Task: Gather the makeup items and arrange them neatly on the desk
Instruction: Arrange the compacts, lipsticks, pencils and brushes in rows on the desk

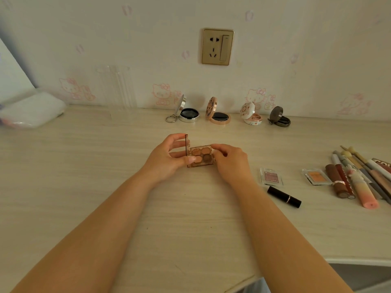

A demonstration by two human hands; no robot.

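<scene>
While the small square amber-tinted eyeshadow palette with four brown and copper pans rests near the middle of the pale wood-grain desk, it is gripped from both sides in the head view. The left hand is closed on it, thumb laid across the near-left pan and fingers behind the clear lid, which is stood upright on its hinge. The right hand is curled against the base's right edge, pinching it at the far corner.

Four open round compacts are seen lined up along the wall: a silver mirrored compact with a key ring, a rose-gold compact, a white floral compact and a dark grey compact. To the right lie two clear single-pan cases, a black lipstick tube and a row of tubes, pencils and brushes.

The step in hand is judged to be setting the palette in place, apparently displayed open like the compacts. The base should be held flat by the right hand while the lid is eased by its edge, not forced past the hinge. The thumb is best lifted off the pan so no powder is smeared. An edge parallel to the compacts' row would read as neat.
</scene>
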